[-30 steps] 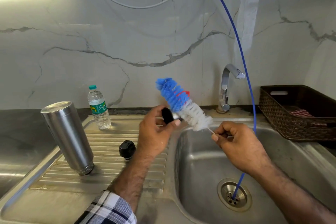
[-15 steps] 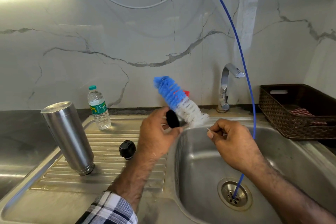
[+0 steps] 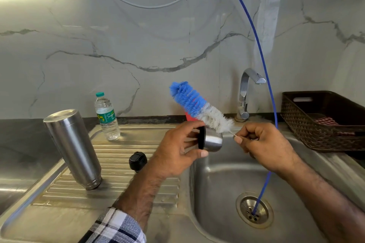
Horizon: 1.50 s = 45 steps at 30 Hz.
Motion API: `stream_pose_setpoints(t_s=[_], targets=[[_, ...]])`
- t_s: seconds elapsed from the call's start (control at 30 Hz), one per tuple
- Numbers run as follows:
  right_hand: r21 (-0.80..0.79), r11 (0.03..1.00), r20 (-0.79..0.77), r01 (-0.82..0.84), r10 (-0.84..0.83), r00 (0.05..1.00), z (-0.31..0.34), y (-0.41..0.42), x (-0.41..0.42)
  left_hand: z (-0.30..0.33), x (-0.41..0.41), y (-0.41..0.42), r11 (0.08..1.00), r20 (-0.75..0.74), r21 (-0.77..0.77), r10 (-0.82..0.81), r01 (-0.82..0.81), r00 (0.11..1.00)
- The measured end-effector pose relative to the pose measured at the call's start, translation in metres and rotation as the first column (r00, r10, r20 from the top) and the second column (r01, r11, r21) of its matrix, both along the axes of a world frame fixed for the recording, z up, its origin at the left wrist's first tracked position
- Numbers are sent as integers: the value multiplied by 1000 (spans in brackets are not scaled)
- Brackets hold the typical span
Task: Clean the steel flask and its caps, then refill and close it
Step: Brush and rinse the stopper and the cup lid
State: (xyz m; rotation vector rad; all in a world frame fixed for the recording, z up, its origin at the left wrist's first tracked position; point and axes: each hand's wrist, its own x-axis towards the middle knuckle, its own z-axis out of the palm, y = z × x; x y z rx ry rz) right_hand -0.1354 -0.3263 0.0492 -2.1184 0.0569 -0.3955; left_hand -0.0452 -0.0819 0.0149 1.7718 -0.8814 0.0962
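Flask (image 3: 72,149) sitting inverted lower left on the drainboard, inner cap (image 3: 137,161) beside it. Left hand (image 3: 177,150) gripping steel cap (image 3: 211,141), now turned side-on; right hand (image 3: 264,144) pinching brush (image 3: 199,106) wire, bristles leaving cap — scrubbing probably finishing.

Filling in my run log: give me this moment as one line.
left hand holds steel cup cap | right hand pinches bottle brush wire | flask inverted on drainboard | black stopper beside
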Motion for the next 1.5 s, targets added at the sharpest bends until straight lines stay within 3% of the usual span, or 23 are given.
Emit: stream_pose_setpoints(t_s=[0.13,0.23,0.3,0.37,0.5,0.57,0.7,0.83,0.97,1.1,1.2,1.27,1.37,1.5], targets=[[354,909,-58,-218,254,965,-1,-15,-4,7,-1,6,932,-264,-249,-326,263,908],[529,796,-32,-293,364,931,-6,-12,-4,13,-4,5,752,-342,-591,-562,292,753],[582,748,-25,-319,409,912,-10,-7,-4,16,-2,8,625,-329,-741,-657,246,678],[611,720,-27,-328,433,901,-13,-7,-4,20,0,13,601,-343,-777,-651,185,677],[677,670,-11,-306,424,905,-13,-2,2,16,-8,-2,703,-406,-686,-585,189,702],[731,623,5,-281,406,914,-14,4,5,12,-15,-16,711,-429,-681,-580,173,693],[776,588,-21,-227,384,923,-21,12,3,13,-10,-15,581,-396,-813,-602,39,694],[657,728,39,-199,231,972,-33,35,-1,16,-9,-18,474,-531,-830,-507,-295,679],[247,968,192,-38,-10,981,-35,44,3,17,-17,-29,595,-668,-693,-319,-406,672],[11,999,297,51,-52,953,-35,38,1,13,-15,-31,711,-699,-524,-45,-468,714],[-120,989,292,89,-50,955,-28,34,1,12,-10,-23,806,-614,-388,135,-446,778],[-136,984,269,114,-74,960,-22,25,3,16,-8,-12,873,-491,-315,185,-371,851],[-41,997,194,65,-56,979,-18,15,6,19,-3,4,945,-336,-250,121,-213,934],[165,973,115,-162,144,983,-17,2,1,16,2,8,913,-368,-328,113,-243,923]])
